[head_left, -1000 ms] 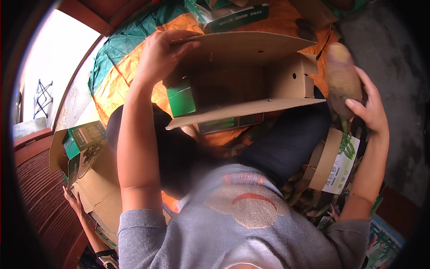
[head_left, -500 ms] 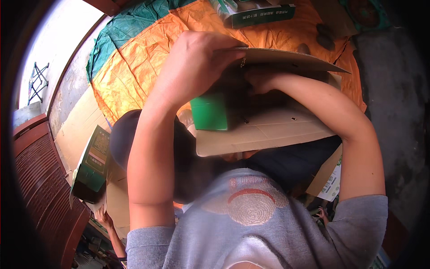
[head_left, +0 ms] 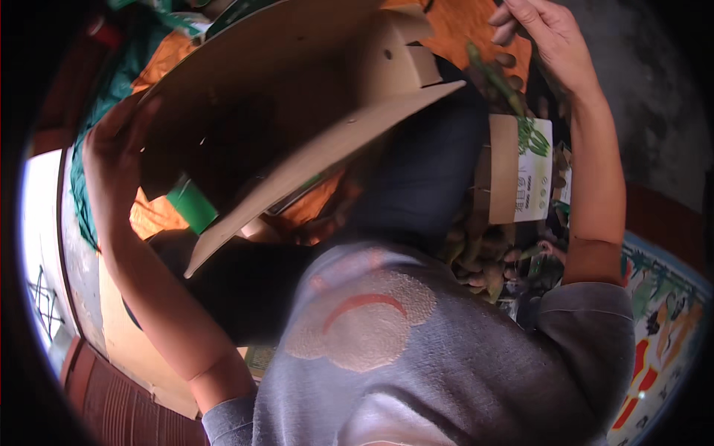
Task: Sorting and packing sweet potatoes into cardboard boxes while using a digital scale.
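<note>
A large cardboard box, brown inside with its flaps spread, lies tilted in front of me, its inside in deep shadow. My left hand grips its left edge; the fingers are dark and partly hidden by the board. A green flap sticks out at the box's lower left corner. My right hand is up at the top right, away from the box, fingers bent and apart with nothing seen in them. Just below it lies a long green vegetable among brown, rounded produce, blurred.
A white and brown printed carton stands to my right, beside the produce. Orange sheeting and green sheeting cover the floor. Flat cardboard and a reddish-brown slatted panel are at the lower left. A colourful printed surface shows on the right.
My right hand has come out of the box and moved up to the right. The box has swung left and tilted, with my left hand on its edge. My view has turned toward the right.
</note>
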`<state>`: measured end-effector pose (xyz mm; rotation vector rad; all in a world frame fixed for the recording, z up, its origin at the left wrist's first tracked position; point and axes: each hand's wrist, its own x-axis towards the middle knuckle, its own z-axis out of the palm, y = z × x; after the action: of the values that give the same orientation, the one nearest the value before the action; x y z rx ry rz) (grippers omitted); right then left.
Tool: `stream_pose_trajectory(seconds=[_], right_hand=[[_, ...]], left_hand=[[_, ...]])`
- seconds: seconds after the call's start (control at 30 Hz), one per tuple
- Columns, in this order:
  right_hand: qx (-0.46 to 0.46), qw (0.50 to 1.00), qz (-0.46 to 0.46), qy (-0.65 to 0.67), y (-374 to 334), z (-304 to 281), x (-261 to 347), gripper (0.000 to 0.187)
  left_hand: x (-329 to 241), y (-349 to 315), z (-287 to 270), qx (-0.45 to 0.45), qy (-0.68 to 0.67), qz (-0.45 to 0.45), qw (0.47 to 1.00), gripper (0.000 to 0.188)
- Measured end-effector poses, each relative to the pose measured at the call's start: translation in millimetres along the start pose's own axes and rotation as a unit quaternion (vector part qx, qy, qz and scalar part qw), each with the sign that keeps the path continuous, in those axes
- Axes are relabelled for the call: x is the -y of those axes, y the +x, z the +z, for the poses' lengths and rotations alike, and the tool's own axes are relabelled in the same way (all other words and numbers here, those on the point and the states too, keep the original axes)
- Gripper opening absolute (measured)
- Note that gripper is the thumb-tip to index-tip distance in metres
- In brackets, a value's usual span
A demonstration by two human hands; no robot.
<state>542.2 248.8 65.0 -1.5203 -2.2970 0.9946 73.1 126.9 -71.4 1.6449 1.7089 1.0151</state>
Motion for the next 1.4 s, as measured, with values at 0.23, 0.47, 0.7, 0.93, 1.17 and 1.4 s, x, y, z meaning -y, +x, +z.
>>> stream_pose_trajectory(seconds=[0.23,0.47,0.7,0.93,1.17,1.4], right_hand=[[-0.165,0.893,0.318,-0.272,-247.7,55.2,-292.9,0.083],[-0.096,0.677,0.55,-0.48,-406.8,198.9,-322.6,0.124],[-0.155,0.738,0.515,-0.408,-433.3,145.6,-322.6,0.083],[-0.273,0.645,0.507,-0.502,-465.6,-0.6,-363.4,0.017],[-0.363,0.692,0.446,-0.437,-332.7,-132.7,-283.3,0.029],[-0.417,0.767,0.308,-0.379,-115.8,-188.5,-217.1,0.042]], left_hand=[[-4.3,6.8,21.7,0.01,0.046,-0.042,0.998,0.024],[-22.7,-9.6,11.7,-0.023,-0.022,-0.038,0.999,0.019],[-41.7,-9.1,6.0,-0.037,0.078,-0.009,0.996,0.017],[-51.4,-11.7,-3.7,-0.029,0.085,-0.003,0.996,0.017],[-61.2,-8.8,-7.7,-0.023,0.065,0.03,0.997,0.019],[-59.0,-1.4,-10.1,-0.02,0.06,0.005,0.998,0.02]])
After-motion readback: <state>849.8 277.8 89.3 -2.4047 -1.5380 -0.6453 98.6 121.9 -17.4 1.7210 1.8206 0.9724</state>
